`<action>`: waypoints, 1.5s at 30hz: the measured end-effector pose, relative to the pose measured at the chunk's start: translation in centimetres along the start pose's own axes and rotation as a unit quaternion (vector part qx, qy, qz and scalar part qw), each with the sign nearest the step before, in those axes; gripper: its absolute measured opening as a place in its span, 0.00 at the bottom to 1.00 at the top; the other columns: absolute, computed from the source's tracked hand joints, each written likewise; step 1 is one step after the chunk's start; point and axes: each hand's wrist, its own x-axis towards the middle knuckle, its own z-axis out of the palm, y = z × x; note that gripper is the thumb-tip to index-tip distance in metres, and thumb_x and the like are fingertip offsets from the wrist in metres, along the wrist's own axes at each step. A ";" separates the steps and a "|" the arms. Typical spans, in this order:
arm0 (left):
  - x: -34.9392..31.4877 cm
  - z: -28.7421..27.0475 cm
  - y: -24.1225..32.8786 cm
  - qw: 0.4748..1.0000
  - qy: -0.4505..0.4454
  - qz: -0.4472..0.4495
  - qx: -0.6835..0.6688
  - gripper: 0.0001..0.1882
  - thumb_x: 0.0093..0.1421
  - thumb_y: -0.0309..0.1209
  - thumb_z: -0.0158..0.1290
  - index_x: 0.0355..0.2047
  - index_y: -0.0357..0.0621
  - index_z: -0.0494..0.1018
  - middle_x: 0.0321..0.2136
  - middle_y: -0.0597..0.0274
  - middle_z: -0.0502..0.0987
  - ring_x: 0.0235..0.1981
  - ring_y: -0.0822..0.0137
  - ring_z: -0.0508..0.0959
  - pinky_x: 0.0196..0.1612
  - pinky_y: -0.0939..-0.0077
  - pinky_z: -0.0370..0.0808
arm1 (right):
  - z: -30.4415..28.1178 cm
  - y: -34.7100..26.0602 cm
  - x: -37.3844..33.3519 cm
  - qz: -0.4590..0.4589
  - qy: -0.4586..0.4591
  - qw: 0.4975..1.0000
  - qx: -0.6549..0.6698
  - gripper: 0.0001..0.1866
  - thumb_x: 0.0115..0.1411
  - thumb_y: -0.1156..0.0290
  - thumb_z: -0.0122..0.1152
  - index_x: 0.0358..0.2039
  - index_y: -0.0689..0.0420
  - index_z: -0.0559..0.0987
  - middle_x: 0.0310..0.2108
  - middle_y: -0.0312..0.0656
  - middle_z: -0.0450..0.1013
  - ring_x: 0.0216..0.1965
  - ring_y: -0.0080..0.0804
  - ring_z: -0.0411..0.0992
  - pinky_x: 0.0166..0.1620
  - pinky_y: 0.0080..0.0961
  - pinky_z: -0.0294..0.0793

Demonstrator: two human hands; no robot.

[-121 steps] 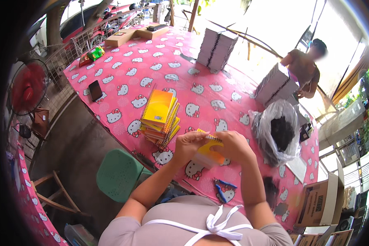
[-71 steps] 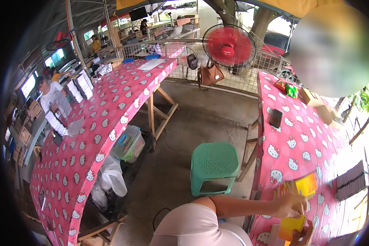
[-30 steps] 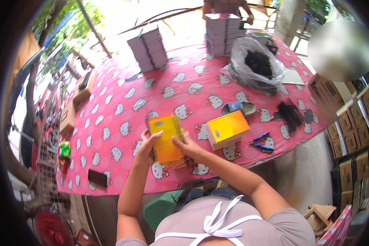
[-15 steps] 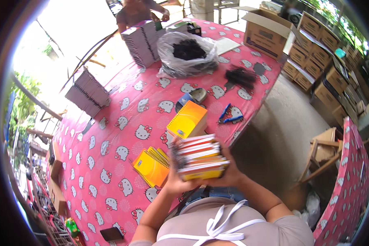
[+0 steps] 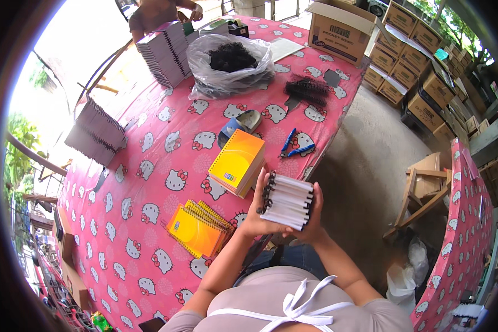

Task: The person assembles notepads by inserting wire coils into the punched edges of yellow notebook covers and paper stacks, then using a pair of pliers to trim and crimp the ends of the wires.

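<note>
In front of my body I hold a block of small spiral notebooks (image 5: 288, 202), with white page edges up and dark coils along the left side. My left hand (image 5: 253, 220) is closed around its left side. My right hand (image 5: 315, 222) grips the opposite side. Just left of the block stands a stack of yellow spiral notebooks (image 5: 239, 160), close to my left fingers. Nearer to me, a looser pile of yellow-orange notebooks (image 5: 195, 229) lies fanned on the table. Blue-handled pliers (image 5: 297, 145) rest beyond the block, jaws apart.
On the pink patterned table (image 5: 149, 188) are a plastic bag of black coils (image 5: 232, 61), loose black coils (image 5: 307, 91), a blue slipper-like object (image 5: 239, 126) and tall notebook stacks (image 5: 166, 55). Cardboard boxes (image 5: 340, 33) stand far right. A person (image 5: 157, 16) works at the far end.
The block in my hands has turned: red and yellow edges showed before, white page edges and dark coils show now. It has also shifted slightly. The whole view has moved a little.
</note>
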 end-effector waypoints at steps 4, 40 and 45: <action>-0.5 -1.1 -0.8 0.996 -0.034 -0.015 0.080 0.79 0.25 0.43 0.76 0.65 0.37 0.28 0.66 0.46 0.42 0.67 0.60 0.44 0.66 0.66 0.43 | -0.4 2.0 -0.8 0.073 -0.046 0.994 0.061 0.66 0.43 0.52 0.74 0.64 0.63 0.33 0.63 0.54 0.48 0.64 0.47 0.52 0.65 0.43 0.48; -30.0 -13.8 14.7 0.772 0.582 -0.200 -0.160 0.27 0.54 0.38 0.61 0.48 0.36 0.65 0.38 0.55 0.76 0.36 0.64 0.79 0.37 0.66 0.79 | 27.4 -7.3 -1.4 0.243 -0.550 0.793 0.098 0.52 0.51 0.50 0.67 0.63 0.67 0.48 0.58 0.55 0.56 0.59 0.43 0.58 0.59 0.32 0.59; -29.5 -13.2 16.2 0.612 0.596 -0.439 0.279 0.45 0.51 0.42 0.64 0.61 0.37 0.51 0.59 0.42 0.57 0.60 0.52 0.59 0.59 0.55 0.60 | 19.6 -8.4 7.0 0.085 -0.456 0.885 -0.043 0.46 0.53 0.49 0.64 0.60 0.68 0.55 0.57 0.60 0.57 0.61 0.51 0.55 0.61 0.38 0.56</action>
